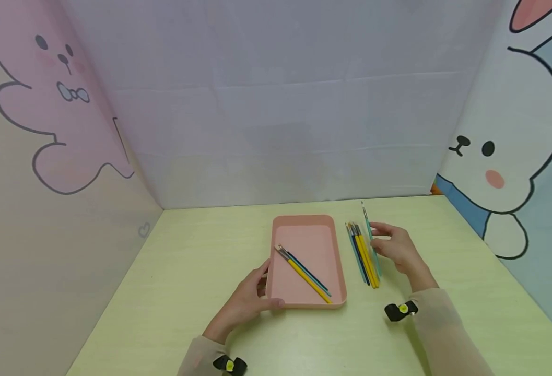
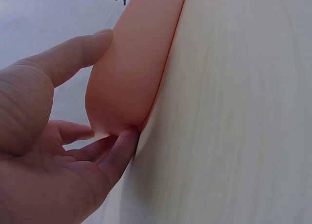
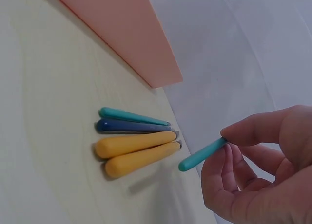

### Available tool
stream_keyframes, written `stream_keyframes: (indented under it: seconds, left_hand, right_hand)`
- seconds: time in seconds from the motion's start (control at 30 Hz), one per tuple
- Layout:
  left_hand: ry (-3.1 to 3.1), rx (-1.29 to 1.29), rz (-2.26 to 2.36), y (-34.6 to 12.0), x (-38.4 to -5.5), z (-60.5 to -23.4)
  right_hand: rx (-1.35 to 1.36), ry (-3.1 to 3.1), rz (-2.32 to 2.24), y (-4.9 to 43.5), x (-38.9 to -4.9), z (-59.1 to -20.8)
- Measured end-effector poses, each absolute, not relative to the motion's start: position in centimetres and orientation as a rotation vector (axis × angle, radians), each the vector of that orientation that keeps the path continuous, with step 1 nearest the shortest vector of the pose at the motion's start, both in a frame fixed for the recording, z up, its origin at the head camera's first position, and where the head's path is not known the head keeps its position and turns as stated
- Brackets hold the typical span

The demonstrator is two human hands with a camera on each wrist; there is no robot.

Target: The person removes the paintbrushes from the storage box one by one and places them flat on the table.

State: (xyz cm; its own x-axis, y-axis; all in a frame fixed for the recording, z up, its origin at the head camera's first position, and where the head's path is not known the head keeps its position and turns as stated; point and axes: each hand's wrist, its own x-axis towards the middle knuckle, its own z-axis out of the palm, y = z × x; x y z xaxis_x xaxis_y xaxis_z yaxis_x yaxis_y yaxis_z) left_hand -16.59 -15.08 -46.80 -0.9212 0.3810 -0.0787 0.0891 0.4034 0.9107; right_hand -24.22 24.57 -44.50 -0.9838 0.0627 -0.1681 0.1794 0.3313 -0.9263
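At its near-left corner, the left hand [image 1: 249, 298] grips the pink tray [image 1: 299, 230]; the right hand [image 1: 396, 250] pinches a teal brush [image 3: 202, 155].

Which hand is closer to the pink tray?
Left. The left hand grips the pink tray; the right hand is apart, to the tray's right, pinching a teal paintbrush.

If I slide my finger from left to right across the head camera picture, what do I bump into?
Pink cartoon animal → left hand → pink tray → bunch of paintbrushes lying outside the tray → right hand → white cartoon animal.
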Motion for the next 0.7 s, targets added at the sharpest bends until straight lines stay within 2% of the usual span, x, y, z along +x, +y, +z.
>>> stream_keyframes:
  seconds: [0.7]
  left_hand:
    - [2.375,0.432,1.543,-15.24,-16.53,-46.68]
  right_hand:
    - [0.275,2.554,-1.551,24.69,-24.06,-45.45]
